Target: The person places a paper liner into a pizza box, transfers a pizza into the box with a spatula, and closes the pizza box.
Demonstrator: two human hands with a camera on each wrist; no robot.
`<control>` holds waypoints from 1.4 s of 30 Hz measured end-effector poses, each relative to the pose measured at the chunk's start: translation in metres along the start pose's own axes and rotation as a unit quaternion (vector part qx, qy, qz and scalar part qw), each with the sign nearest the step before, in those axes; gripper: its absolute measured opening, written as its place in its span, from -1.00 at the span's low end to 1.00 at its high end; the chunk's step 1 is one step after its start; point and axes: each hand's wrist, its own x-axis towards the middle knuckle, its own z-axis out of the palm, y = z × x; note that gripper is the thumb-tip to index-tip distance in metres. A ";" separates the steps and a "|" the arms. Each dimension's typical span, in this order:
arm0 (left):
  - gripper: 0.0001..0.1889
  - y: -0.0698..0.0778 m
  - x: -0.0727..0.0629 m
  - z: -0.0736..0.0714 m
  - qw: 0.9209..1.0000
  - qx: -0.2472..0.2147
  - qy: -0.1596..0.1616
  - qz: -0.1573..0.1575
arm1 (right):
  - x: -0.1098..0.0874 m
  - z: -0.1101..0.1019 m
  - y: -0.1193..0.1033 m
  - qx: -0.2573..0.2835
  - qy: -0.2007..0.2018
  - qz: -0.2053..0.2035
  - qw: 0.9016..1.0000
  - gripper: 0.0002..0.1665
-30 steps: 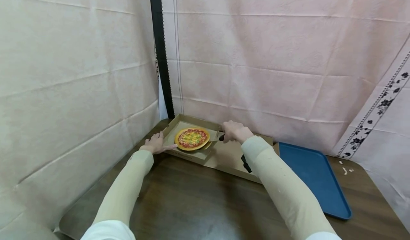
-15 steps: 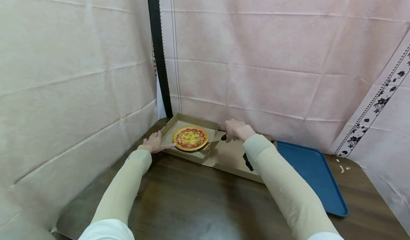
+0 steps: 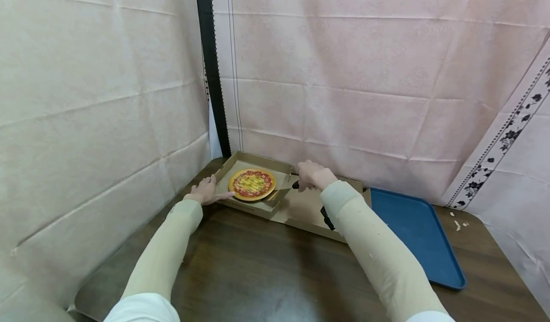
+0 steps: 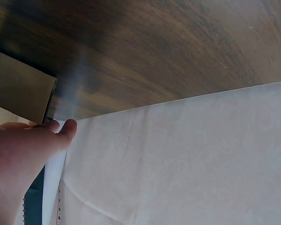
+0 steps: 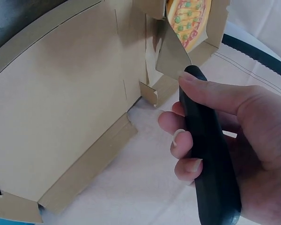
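A round toy-like pizza (image 3: 252, 185) with yellow crust lies in the base of an open cardboard pizza box (image 3: 247, 207) at the table's far left. My right hand (image 3: 312, 174) grips the black handle (image 5: 206, 140) of a pizza server, thumb along its top. Its flat metal blade (image 5: 175, 56) reaches to the right edge of the pizza and overlaps it in the right wrist view. My left hand (image 3: 205, 192) lies with spread fingers at the box's left side, the thumb over the front rim near the crust. In the left wrist view, the fingertips are partly hidden behind the box corner (image 4: 30, 86).
The box lid (image 3: 301, 210) lies folded out to the right of the base. Past it, a blue tray (image 3: 414, 236) sits on the brown wooden table (image 3: 258, 264). Small white scraps (image 3: 457, 225) are at the right. Cloth curtains (image 3: 365, 74) close off the back and left.
My right hand drew the server slightly right, then came back left. The pizza sits a little farther left in the box. My left hand keeps its place at the box.
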 end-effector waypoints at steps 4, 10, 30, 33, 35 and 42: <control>0.17 0.000 -0.003 -0.002 1.000 -0.005 0.003 0.001 | 0.000 0.000 -0.002 -0.010 0.006 -0.004 1.000 -0.82; 0.17 0.002 -0.004 0.002 1.000 -0.020 0.001 0.004 | -0.008 -0.005 -0.006 -0.048 0.021 -0.022 0.998 -0.88; 0.21 0.001 -0.001 0.004 1.000 -0.011 0.000 0.006 | -0.020 -0.006 0.018 -0.117 0.096 -0.048 0.987 -0.86; 0.20 0.000 -0.001 0.004 1.000 -0.007 0.001 0.004 | -0.022 0.003 0.029 -0.100 0.110 -0.054 0.987 -0.84; 0.20 0.000 -0.002 0.004 1.000 -0.006 0.003 0.003 | -0.023 0.010 0.038 -0.087 0.115 -0.051 0.988 -0.81; 0.19 0.000 -0.003 0.004 1.000 -0.010 0.013 0.010 | -0.028 0.041 0.073 -0.025 0.152 -0.047 0.987 -0.71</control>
